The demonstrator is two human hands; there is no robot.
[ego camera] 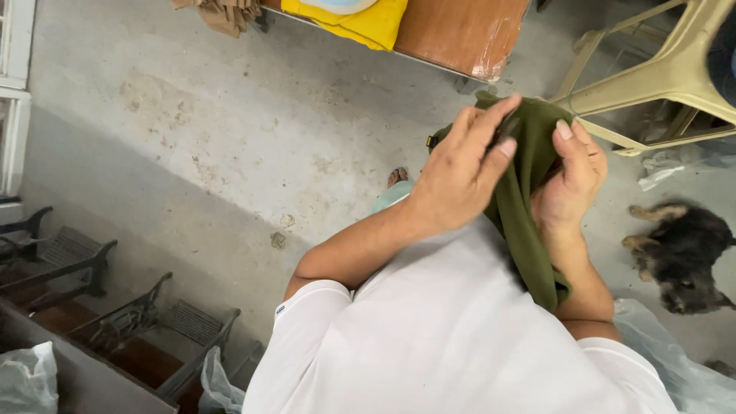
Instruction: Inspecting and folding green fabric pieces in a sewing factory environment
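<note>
I hold an olive green cloth [529, 222] in front of my white shirt with both hands. My left hand [460, 172] lies over the cloth's upper part, back of the hand up, fingers curled onto the fabric near a small dark piece [507, 127]. My right hand [571, 180] grips the cloth's right side from behind, thumb on top. The cloth hangs down between my forearms. A little black tag [432, 142] sticks out at its left edge.
A dark puppy [678, 253] lies on the concrete floor at the right. A beige plastic chair [659, 73] stands above it. A wooden table [460, 31] with yellow fabric [360, 23] is at the top. Black iron treadle frames [130, 314] and plastic bags [27, 379] sit lower left.
</note>
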